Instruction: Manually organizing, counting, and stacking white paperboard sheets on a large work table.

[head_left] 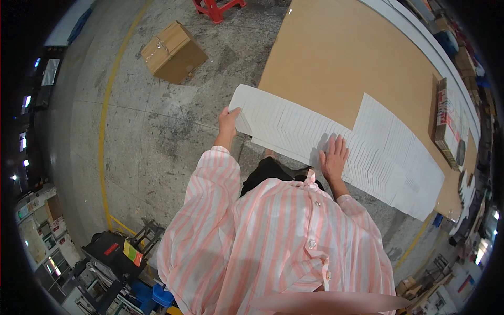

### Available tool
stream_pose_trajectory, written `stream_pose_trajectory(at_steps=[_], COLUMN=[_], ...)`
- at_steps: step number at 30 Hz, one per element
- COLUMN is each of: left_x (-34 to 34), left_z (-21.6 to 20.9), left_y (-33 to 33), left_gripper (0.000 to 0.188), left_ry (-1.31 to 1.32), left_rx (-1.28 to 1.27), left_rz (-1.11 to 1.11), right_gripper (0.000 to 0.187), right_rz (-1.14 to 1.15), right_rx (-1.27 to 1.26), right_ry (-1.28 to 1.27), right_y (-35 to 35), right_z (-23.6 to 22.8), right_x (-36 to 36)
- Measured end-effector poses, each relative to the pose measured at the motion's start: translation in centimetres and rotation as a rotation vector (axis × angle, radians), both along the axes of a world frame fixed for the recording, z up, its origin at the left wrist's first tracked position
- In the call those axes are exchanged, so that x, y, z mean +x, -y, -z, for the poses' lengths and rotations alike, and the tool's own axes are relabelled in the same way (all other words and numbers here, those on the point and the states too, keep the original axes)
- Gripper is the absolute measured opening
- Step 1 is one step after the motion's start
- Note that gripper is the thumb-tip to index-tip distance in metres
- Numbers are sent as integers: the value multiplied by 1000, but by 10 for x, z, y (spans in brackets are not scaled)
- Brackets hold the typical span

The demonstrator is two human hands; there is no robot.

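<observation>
A long row of overlapping white sheets [294, 123] lies along the near edge of a brown board-topped table [336, 47]. Its many edges show as fine stepped lines. At the row's left end, my left hand [228, 124] pinches the corner with the thumb on top; the other fingers are partly hidden. My right hand [334, 158] rests flat on the sheets near their middle, fingers stretched out and holding nothing. Right of it, the white layers [401, 152] reach farther back over the board, toward the right end.
A taped cardboard box [181, 52] sits on the grey floor left of the table, near a red stool [218, 9]. A flat printed carton [450, 123] lies at the table's right side. Black equipment [113, 257] stands at the lower left, beside a yellow floor line [103, 157].
</observation>
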State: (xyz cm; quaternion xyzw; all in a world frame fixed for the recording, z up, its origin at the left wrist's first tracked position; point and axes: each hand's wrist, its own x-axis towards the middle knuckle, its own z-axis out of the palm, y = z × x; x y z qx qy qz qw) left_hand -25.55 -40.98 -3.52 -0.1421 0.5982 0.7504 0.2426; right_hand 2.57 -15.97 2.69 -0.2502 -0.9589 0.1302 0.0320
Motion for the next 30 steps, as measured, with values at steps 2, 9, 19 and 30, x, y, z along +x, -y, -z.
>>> stream_pose_trajectory(at_steps=[2,9,19,30], left_x=[1,-1,-9,24], left_z=[1,6,7,-34], left_y=[-1,-8,7,-13], left_gripper=[22,20,26,21], left_ry=[3,18,0,-808], left_rx=[11,-119,-76,-821], left_rz=[-3,42,76,409], right_gripper=[62,66,66,63], right_rz=[1,2,0,1], right_rx=[27,97,54,115], right_ry=[47,116,93,48], right_y=[3,-4,2,3], right_z=[7,22,21,16], right_x=[-3,0,-5,-5])
